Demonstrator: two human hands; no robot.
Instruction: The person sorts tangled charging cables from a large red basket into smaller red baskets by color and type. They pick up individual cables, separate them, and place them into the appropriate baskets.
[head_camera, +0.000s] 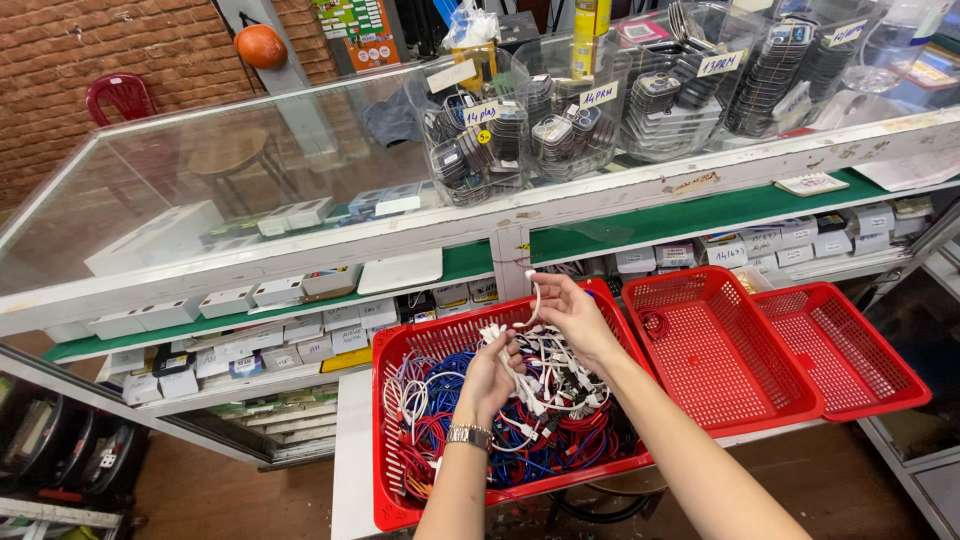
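while the left hand (490, 378) is closed around a bunch of white cables (520, 375) above the middle of the red basket (400, 350), one white cable end (533, 300) is pinched by the right hand (572, 312) near the basket's far edge. the strand is best drawn out slowly, so tangled red and blue cables (520, 450) are not dragged up.

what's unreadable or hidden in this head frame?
- Head view: what the left hand grips; its back faces the camera, hiding the palm and the white cable ends.
- Bottom of the red basket: buried under the tangled cables.
- Contents of the clear tubs: too small and glare-blurred.
- The far empty tray: its base overlapped by its neighbour.
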